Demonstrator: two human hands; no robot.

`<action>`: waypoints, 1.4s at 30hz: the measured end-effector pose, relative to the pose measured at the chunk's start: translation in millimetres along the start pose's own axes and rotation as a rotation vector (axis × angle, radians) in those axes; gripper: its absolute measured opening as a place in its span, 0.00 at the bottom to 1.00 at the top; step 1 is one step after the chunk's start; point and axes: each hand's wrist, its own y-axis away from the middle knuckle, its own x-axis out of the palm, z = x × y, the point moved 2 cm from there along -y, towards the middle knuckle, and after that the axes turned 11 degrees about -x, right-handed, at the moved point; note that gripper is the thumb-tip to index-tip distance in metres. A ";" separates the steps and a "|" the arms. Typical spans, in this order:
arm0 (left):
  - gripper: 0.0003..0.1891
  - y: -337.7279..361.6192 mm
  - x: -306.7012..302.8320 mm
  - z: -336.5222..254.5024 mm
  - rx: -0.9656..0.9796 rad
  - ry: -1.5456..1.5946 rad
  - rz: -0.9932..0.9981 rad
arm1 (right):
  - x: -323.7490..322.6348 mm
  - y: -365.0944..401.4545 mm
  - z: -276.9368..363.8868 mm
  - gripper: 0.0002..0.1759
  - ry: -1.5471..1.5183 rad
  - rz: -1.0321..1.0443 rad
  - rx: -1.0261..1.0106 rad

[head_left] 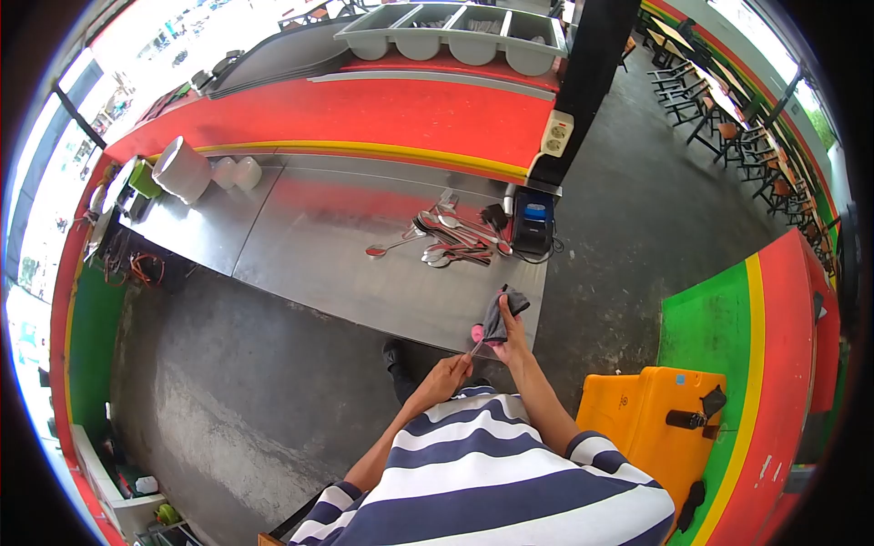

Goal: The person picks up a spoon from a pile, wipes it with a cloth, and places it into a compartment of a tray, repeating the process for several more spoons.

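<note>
At the near edge of the steel counter (309,237), my left hand (450,372) is closed round the thin metal handle of a piece of cutlery (476,348). The far end of that piece is hidden in a grey cloth with pink parts (495,320). My right hand (513,338) wraps the cloth, thumb pointing up along it. Beyond both hands lies a loose pile of spoons and forks (451,238), with one spoon (377,250) sticking out to the left.
A black device with a blue screen (533,218) stands right of the pile. White bowls (238,173) and a white container (182,170) sit at the counter's left. A grey cutlery tray (455,36) rests on the red ledge. An orange box (637,409) is at my right.
</note>
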 end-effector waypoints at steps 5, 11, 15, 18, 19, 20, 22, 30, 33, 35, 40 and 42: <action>0.24 9.4 -3.7 -10.5 0.015 -0.161 -0.047 | -6.4 -10.8 3.7 0.22 0.092 -0.106 -0.002; 0.24 28.2 -14.0 -0.3 0.057 -0.108 -0.112 | -45.2 -53.5 5.8 0.17 0.176 -0.048 0.035; 0.24 31.3 -14.0 17.6 0.036 -0.027 -0.312 | -51.9 -57.2 -4.5 0.19 0.209 0.128 0.000; 0.23 19.7 -13.3 16.7 0.087 -0.043 -0.458 | -35.6 -34.1 -16.2 0.27 0.262 0.039 0.016; 0.22 16.9 -13.1 10.0 0.109 -0.069 -0.503 | -33.5 -29.3 -21.7 0.31 0.281 0.018 0.020; 0.22 14.8 -11.8 4.5 0.127 -0.094 -0.548 | -37.6 -27.1 -30.8 0.35 0.340 0.095 0.014; 0.19 11.3 -12.3 -5.5 0.082 -0.176 -0.603 | -17.5 -15.4 -23.1 0.32 0.530 0.235 -0.007; 0.18 -4.6 -13.7 -15.6 0.263 -0.167 -0.697 | 25.7 18.8 -19.7 0.17 0.487 0.581 -0.017; 0.17 -5.1 -6.3 -21.4 0.240 -0.121 -0.582 | 21.7 20.2 -17.2 0.15 0.533 0.526 -0.119; 0.17 -5.3 -1.7 -28.0 0.217 -0.107 -0.506 | 18.7 19.0 -9.0 0.13 0.543 0.485 -0.144; 0.15 -21.1 -2.4 -27.8 0.362 -0.184 -0.531 | 15.4 9.8 10.4 0.11 0.579 0.437 -0.194; 0.14 -23.6 -4.9 -35.9 0.280 -0.097 -0.469 | 19.4 4.1 19.2 0.10 0.642 0.433 -0.251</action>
